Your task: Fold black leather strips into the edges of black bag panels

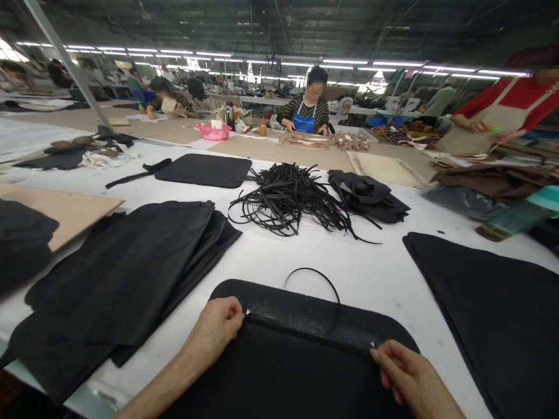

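A black board with rounded corners [305,305] lies in front of me, its upper strip showing a greyish, smeared surface. Over its lower part is a black fabric or leather sheet [301,372], whose top edge runs between my hands. My left hand [220,323] is closed in a pinch at the left end of that edge, beside a small white mark. At the right end, my right hand [404,372] pinches the edge between thumb and finger, near another white speck. A thin black strip [329,280] curls loosely over the board's far edge.
Beyond the board lies a tangled heap of black strips [290,198]. Black sheets are stacked left [144,267] and right [493,302]. Another black panel [203,170], folded black cloth [369,195] and a teal bottle [519,215] lie farther out. Several people work at tables behind.
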### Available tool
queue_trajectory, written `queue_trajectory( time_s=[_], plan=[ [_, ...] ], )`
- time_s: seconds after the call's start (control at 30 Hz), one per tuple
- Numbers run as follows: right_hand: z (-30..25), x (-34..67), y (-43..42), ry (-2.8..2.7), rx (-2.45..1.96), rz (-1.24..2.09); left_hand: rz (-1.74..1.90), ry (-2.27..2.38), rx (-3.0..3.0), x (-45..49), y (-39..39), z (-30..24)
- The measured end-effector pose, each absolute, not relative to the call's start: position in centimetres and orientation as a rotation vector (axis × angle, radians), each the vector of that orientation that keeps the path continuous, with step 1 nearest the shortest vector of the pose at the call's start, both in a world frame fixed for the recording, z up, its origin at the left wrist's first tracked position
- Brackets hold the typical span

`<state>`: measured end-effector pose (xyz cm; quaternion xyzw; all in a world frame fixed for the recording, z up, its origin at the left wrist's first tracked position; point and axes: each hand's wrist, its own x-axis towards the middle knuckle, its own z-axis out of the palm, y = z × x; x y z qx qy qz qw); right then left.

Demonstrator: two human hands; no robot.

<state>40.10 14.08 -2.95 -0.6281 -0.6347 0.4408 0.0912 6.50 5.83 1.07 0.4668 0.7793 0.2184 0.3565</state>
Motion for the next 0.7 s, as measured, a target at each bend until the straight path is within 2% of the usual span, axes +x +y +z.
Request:
queue_trajectory(
  time_s=[0.4,0.57,0.7],
  plan=[
    [-2.4,39.6,13.7,-1.886,-1.878,1.240,0.427,2.075,1.376,6.3,6.0,0.6],
    [-1.6,39.0,13.5,-1.872,-1.858,1.184,0.245,2.186,1.608,6.2,5.2,-0.2],
    [-1.3,38.9,13.5,-1.865,-1.848,1.162,0.403,2.163,1.970,5.9,4.6,-2.1]
  ],
)
